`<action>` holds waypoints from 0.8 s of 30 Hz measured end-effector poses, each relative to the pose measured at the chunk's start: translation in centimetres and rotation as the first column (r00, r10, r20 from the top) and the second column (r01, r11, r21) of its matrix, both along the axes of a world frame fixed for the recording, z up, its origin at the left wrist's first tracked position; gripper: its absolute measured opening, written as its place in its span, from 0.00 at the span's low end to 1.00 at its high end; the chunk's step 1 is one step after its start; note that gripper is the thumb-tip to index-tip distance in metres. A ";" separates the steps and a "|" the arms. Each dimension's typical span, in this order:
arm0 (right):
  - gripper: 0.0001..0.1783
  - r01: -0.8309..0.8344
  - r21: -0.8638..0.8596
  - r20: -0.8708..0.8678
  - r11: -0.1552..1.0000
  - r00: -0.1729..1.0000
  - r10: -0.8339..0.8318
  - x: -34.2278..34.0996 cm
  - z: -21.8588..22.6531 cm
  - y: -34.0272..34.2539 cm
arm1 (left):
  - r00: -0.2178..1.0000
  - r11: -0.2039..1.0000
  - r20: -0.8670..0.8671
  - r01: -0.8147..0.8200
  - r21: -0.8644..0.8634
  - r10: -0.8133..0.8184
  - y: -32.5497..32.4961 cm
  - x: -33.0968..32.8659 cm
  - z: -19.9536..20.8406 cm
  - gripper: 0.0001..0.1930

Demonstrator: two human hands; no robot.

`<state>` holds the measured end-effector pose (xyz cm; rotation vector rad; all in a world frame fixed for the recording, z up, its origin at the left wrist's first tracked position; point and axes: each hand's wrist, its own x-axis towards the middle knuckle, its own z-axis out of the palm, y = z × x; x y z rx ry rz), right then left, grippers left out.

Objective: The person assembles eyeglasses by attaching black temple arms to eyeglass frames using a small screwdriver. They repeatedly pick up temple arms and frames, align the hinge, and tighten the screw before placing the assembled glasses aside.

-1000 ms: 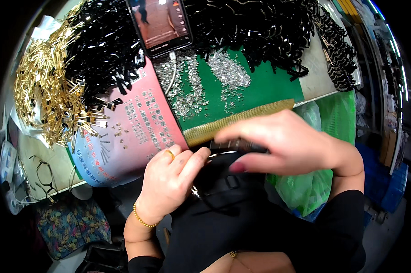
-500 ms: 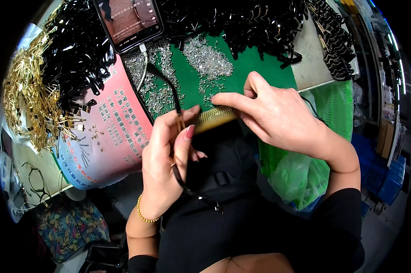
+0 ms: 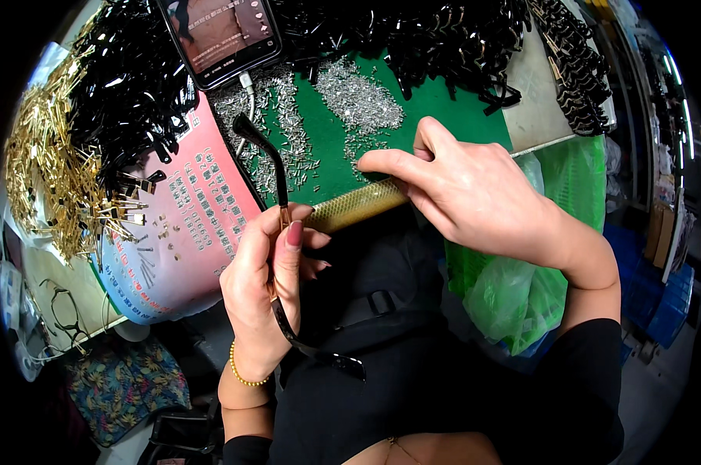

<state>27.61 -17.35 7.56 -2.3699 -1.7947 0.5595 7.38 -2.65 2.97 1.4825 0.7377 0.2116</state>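
My left hand (image 3: 257, 287) is closed around an eyeglass frame (image 3: 282, 174). One black temple points up past my thumb, and another curves down below the hand. My fingers hide the front of the frame. My right hand (image 3: 482, 190) bends over the near edge of a green mat (image 3: 443, 112), one fingertip at a pile of tiny silver screws (image 3: 358, 101). Its other fingers are curled and mostly hidden. Between my hands, a gold, mesh-patterned cylinder (image 3: 358, 205) lies along the mat's near edge, its right end under my right hand; whether I grip it is unclear.
A phone (image 3: 219, 39) with a white cable stands behind the screws. Heaps of black temples (image 3: 126, 85) and gold metal parts (image 3: 48, 170) fill the left and back. A green basket with a plastic bag (image 3: 513, 294) hangs right. A pink-and-blue printed sheet (image 3: 180, 248) lies left.
My left hand has moved left and slightly down with the eyeglass frame, uncovering more of the gold cylinder. The temples have swung with it. My right hand has barely moved.
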 end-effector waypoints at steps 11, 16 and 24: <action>0.25 -0.035 -0.055 0.009 0.998 0.999 0.035 0.0 0.1 0.2 | 0.999 0.997 0.027 -0.024 0.069 0.022 0.2 -0.3 -0.4 0.15; 0.26 -0.042 -0.167 -0.040 0.985 0.999 0.036 0.1 0.7 1.2 | 1.000 0.998 0.025 -0.003 0.057 0.001 0.7 0.2 -0.1 0.14; 0.27 0.080 -0.501 -0.801 0.861 0.333 -0.497 -1.2 3.9 4.9 | 0.998 0.998 0.062 0.012 0.063 -0.016 1.1 0.6 -0.3 0.12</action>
